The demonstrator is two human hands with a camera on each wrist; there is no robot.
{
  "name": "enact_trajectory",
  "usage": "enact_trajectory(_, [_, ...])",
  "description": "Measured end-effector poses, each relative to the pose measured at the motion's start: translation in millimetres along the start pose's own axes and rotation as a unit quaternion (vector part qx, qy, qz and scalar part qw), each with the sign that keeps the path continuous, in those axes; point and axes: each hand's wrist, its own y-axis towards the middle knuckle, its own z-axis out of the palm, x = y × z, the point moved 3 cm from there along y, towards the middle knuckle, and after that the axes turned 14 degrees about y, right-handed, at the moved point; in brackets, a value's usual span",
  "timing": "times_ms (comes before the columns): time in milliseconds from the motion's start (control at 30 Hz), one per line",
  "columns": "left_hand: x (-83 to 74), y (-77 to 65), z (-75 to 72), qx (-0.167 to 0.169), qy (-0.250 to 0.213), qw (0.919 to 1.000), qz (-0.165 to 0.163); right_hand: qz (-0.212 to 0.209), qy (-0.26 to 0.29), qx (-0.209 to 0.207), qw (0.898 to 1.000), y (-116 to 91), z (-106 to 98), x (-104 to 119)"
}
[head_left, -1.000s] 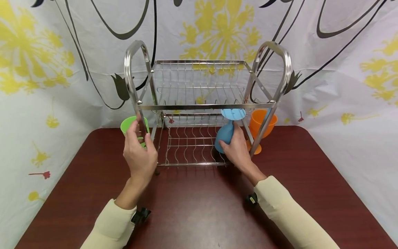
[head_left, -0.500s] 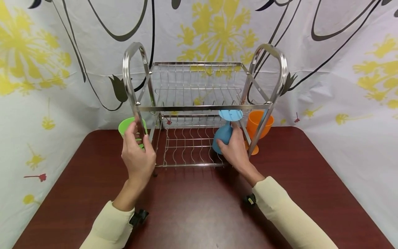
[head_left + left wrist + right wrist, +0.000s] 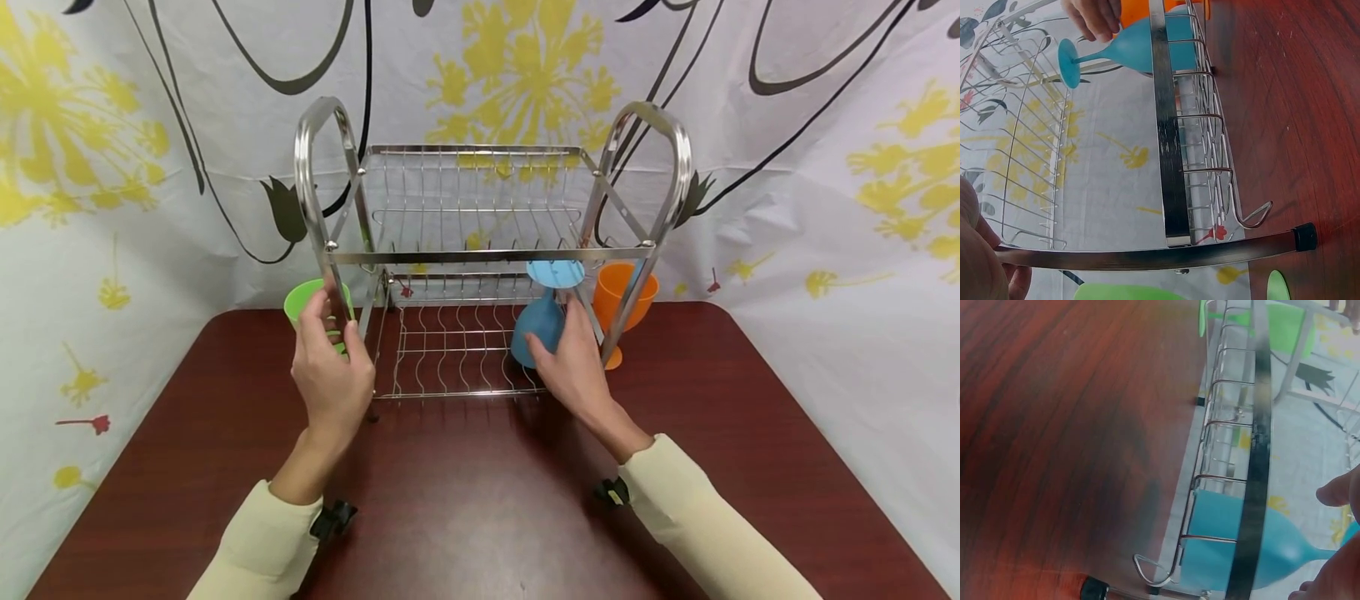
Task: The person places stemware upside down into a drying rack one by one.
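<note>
Blue goblet (image 3: 534, 323): inverted in rack (image 3: 435, 257)
Left hand (image 3: 330, 364): grips rack
Right hand (image 3: 576, 364): loose, thumb (image 3: 1340, 492) clear of goblet (right wrist view only)

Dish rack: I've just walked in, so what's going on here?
A person's left hand grips the dish rack on the left. The right hand is at the blue goblet, thumb clear of it; this stands upside down on the lower tier. A green goblet and an orange goblet stand outside the rack.
</note>
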Motion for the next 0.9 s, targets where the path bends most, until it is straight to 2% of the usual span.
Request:
enact_trajectory(200, [0.3, 0.3, 0.5, -0.004, -0.002, 1.0, -0.002, -0.01, -0.016, 0.018, 1.0, -6.1, -9.1, 8.0])
enact_trajectory(500, [1.6, 0.5, -0.2, 0.0, 0.0, 1.0, -0.004, 0.018, -0.04, 0.061, 0.997, -10.7, -17.7, 14.0])
enact_trajectory(667, [2.0, 0.8, 0.1, 0.004, 0.001, 1.0, -0.003, 0.032, -0.025, 0.072, 0.997, -13.4, -23.3, 16.2])
enact_trajectory(900, [2.7, 0.1, 1.0, 0.002, -0.002, 1.0, -0.002, 0.021, 0.018, 0.076, 0.997, -17.6, -29.3, 16.0])
